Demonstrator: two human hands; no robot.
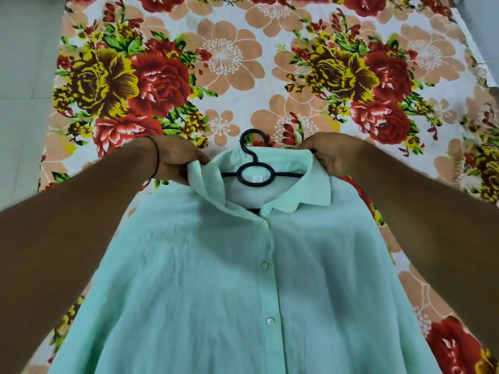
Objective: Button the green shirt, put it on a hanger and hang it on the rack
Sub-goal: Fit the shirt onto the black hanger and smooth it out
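The pale green shirt [216, 279] lies front-up on a flowered bedsheet, its placket buttoned below the collar. A black plastic hanger [253, 174] sits inside the neck opening, its hook sticking out above the collar. My left hand [175, 160] pinches the left side of the collar, which is lifted and folded. My right hand [332, 155] grips the right side of the collar at the shoulder. The hanger's arms are hidden under the fabric.
The flowered bedsheet [243, 63] covers the bed beyond and beside the shirt. A pale grey floor [24, 76] shows along the left edge. No rack is in view.
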